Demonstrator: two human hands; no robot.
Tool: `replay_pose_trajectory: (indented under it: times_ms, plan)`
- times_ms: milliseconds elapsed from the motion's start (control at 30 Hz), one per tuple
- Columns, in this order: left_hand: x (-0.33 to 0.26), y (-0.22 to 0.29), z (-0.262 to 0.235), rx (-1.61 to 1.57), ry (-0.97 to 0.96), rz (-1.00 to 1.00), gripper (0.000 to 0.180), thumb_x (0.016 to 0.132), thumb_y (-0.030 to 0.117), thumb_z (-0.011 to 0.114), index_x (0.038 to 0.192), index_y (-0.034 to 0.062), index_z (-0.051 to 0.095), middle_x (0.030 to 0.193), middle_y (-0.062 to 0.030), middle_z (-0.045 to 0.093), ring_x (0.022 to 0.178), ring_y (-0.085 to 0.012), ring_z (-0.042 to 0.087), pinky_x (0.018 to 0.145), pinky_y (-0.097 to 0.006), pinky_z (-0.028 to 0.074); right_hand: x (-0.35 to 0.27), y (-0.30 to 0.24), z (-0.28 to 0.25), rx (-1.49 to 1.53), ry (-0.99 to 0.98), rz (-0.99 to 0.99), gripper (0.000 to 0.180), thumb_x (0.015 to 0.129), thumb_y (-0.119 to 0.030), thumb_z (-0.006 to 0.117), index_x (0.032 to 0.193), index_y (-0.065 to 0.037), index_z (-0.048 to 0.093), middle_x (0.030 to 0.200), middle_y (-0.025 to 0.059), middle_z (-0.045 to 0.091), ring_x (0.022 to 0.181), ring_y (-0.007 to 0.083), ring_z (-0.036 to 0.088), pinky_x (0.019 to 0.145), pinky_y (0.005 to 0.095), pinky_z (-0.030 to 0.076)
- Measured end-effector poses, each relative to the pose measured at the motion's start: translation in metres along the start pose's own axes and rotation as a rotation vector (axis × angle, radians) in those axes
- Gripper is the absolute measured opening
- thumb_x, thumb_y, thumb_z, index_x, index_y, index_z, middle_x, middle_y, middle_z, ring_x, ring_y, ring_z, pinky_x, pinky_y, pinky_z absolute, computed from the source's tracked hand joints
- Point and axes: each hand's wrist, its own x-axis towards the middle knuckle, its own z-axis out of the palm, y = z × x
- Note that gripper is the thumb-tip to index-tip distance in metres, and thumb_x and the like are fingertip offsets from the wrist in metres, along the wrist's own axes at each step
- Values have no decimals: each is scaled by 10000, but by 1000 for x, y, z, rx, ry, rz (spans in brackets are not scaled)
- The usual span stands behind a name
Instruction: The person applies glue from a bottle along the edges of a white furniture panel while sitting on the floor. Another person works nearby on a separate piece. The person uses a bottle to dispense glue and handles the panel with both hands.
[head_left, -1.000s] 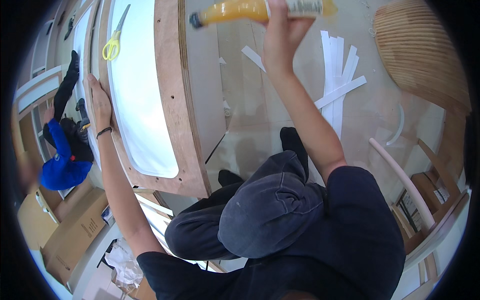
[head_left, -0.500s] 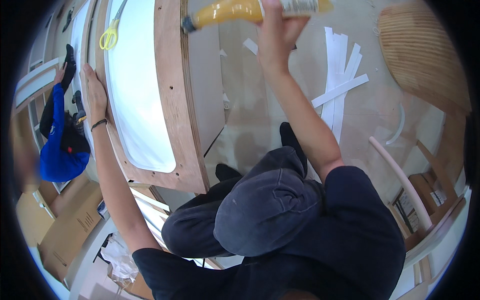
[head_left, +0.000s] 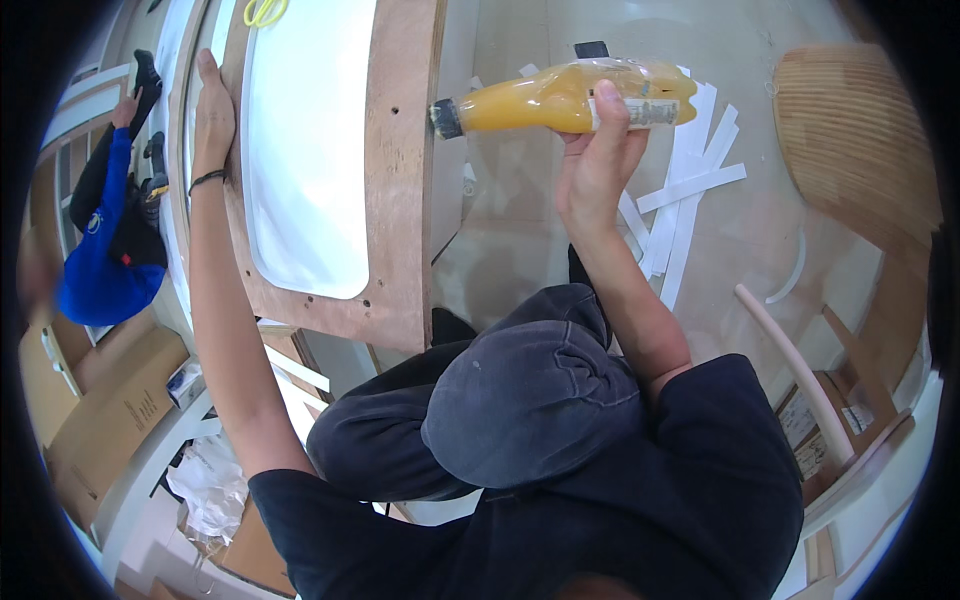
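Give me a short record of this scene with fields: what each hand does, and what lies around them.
left hand: flat on the edge of the wooden frame
right hand: holds an orange bottle on its side, dark cap to the left
panel in frame: white panel
floor: white strips
top edge: yellow scissors

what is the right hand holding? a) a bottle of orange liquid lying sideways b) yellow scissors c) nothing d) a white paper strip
a: the right hand grips the bottle of orange liquid sideways, dark cap pointing toward the wooden board, while the left hand lies flat on that board's far edge.
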Motion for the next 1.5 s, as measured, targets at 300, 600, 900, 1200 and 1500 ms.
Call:
replay_pose_trajectory:
  times_ms: [300,600,900,1200,1500]
  plan:
    - [14,-24,9,65,15,39,1168,916,882,84,1509,-55,450,1475,-354,488,1450,-439,415,1208,-405,289,-22,3,-1,-115,86,-142,498,986,-206,640,1394,-60,394,1274,118,563,1209,228,614,994,425,573]
    - [14,-19,-2,12,-100,36,1031,1003,774,174,1546,-84,351,1577,-277,396,1497,-348,344,1229,-365,235,-28,6,9,-216,188,-190,463,997,-148,617,1399,-56,406,1302,136,577,1203,231,615,1058,442,521]
    - [19,-21,2,-46,1,97,1007,1023,756,197,1454,-105,488,1401,-268,571,1335,-329,522,1163,-356,330,-55,2,-5,-180,44,-224,504,983,-125,646,1405,-52,381,1254,146,620,1106,184,628,990,371,526]
    - [11,-11,0,-52,19,23,930,1056,696,181,1462,-83,486,1389,-265,585,1323,-328,539,1156,-340,341,11,18,20,-78,80,-343,463,1004,-168,651,1373,-55,395,1216,73,597,1055,122,602,882,325,536]
    - [35,-49,-8,-50,-64,50,930,1054,697,199,1488,-89,440,1469,-266,522,1411,-349,456,1191,-350,291,10,13,5,23,51,-82,453,986,-266,663,1326,-75,432,1210,82,575,1073,187,654,798,405,648]
